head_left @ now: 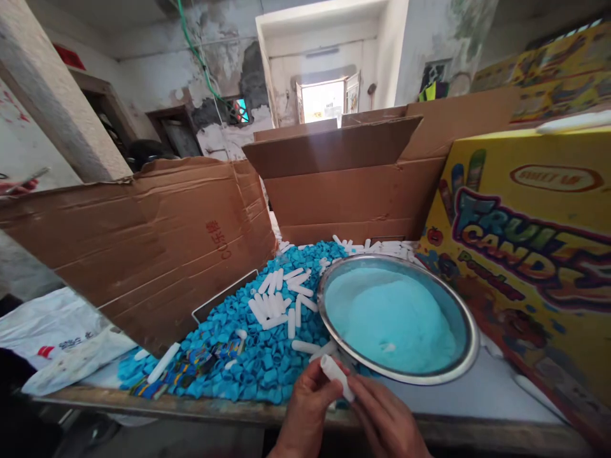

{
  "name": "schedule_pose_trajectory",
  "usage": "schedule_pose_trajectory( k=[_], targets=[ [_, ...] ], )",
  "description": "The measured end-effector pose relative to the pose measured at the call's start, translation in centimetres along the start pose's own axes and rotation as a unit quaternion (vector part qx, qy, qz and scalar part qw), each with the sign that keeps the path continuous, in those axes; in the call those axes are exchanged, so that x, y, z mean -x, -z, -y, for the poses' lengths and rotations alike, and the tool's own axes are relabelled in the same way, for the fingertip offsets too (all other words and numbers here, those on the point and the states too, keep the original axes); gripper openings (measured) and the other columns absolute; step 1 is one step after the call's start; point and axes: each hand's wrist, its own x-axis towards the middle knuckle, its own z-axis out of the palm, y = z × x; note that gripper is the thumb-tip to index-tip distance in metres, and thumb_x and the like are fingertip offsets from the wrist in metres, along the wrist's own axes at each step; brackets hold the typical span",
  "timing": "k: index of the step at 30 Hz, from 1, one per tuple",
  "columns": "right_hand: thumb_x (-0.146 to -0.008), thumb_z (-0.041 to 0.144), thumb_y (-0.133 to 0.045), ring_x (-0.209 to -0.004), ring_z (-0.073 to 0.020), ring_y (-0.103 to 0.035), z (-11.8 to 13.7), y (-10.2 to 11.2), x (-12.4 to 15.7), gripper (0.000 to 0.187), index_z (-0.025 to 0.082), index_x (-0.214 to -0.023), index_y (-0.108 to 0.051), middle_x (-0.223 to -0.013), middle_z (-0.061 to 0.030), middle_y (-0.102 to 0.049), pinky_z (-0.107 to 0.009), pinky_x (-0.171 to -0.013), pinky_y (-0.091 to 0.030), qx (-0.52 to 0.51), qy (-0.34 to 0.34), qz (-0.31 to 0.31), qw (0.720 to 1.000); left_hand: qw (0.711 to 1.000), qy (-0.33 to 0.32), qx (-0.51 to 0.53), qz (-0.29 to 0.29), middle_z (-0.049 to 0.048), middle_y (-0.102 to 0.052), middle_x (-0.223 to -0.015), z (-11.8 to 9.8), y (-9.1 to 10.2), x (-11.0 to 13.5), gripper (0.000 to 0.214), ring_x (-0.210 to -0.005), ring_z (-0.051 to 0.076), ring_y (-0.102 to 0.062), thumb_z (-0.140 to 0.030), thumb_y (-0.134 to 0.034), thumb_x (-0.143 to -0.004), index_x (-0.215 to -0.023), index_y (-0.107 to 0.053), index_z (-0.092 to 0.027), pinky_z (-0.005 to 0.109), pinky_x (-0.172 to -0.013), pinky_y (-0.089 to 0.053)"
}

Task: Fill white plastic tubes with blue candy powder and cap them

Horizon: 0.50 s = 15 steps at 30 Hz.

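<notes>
The single view, head-worn, faces forward and down from close behind the counter (439, 402), with the tube (337, 376) near and low, the bowl (473, 340) just beyond to the right, and a window (323, 100) far off near the top

Peeling, stained wall (143, 70) well beyond the grip. Straight ahead of it, white recess (281, 63) with bright window (322, 98), shutters (353, 91) open, daylight coming in. Green hose (191, 48) hangs ahead-left; doorway (174, 135) there too. Pale pillar (52, 89) far left of the grip.
</notes>
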Motion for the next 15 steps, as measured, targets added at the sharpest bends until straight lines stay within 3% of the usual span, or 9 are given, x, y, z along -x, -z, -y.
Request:
schedule_pose_trajectory(
  k=[4,8,9,12,15],
  targets=[
    [-0.087,0.023,-0.046,-0.082,-0.0183,-0.064,0.6,0.5,-0.3,0.033,0.015,-0.119,-0.047,-0.093,-0.0102,-0.067,-0.025,-0.071,-0.053,-0.008,-0.039,0.017,0.999,0.992,-0.027,-0.122,0.033,-0.0002,-0.065,-0.069,-0.5,0.3,-0.2,0.022,-0.068,0.016,-0.056,-0.027,-0.077,-0.057,-0.075,-0.068,-0.017,0.024,-0.066,-0.043],
    [-0.087,0.017,-0.040,-0.073,-0.0168,-0.064,-1.8,3.1,-1.3,0.024,0.019,-0.103,-0.058,-0.084,-0.0072,-0.067,-0.024,-0.063,-0.051,0.069,-0.110,0.073,0.989,0.979,-0.050,-0.199,-0.013,0.0011,-0.066,-0.069,-0.7,1.9,0.0,0.026,-0.067,0.018,-0.057,-0.033,-0.076,-0.055,-0.074,-0.068,-0.017,0.025,-0.064,-0.045],
    [-0.085,0.014,-0.041,-0.074,-0.0176,-0.064,-3.0,4.0,-1.8,0.025,0.020,-0.100,-0.060,-0.085,-0.0072,-0.067,-0.024,-0.062,-0.050,0.107,-0.140,0.101,0.979,0.976,-0.053,-0.211,-0.030,0.0016,-0.067,-0.070,-0.8,2.4,0.1,0.028,-0.068,0.019,-0.058,-0.035,-0.077,-0.055,-0.074,-0.068,-0.017,0.026,-0.065,-0.045],
    [-0.077,0.009,-0.050,-0.066,-0.0176,-0.064,-7.0,6.2,-3.5,0.022,0.021,-0.084,-0.067,-0.078,-0.0046,-0.065,-0.023,-0.053,-0.045,0.178,-0.212,0.262,0.924,0.971,-0.046,-0.226,-0.069,0.0034,-0.069,-0.071,-0.9,3.9,0.6,0.036,-0.071,0.022,-0.060,-0.041,-0.079,-0.050,-0.076,-0.068,-0.018,0.028,-0.066,-0.047],
    [-0.069,0.003,-0.056,-0.063,-0.0167,-0.063,-10.3,6.3,-4.7,0.021,0.019,-0.071,-0.069,-0.072,-0.0041,-0.065,-0.021,-0.051,-0.040,0.156,-0.189,0.346,0.906,0.970,-0.033,-0.224,-0.092,0.0049,-0.071,-0.073,-0.9,4.7,1.2,0.045,-0.074,0.024,-0.062,-0.048,-0.080,-0.046,-0.076,-0.068,-0.018,0.030,-0.068,-0.048]
  ],
)
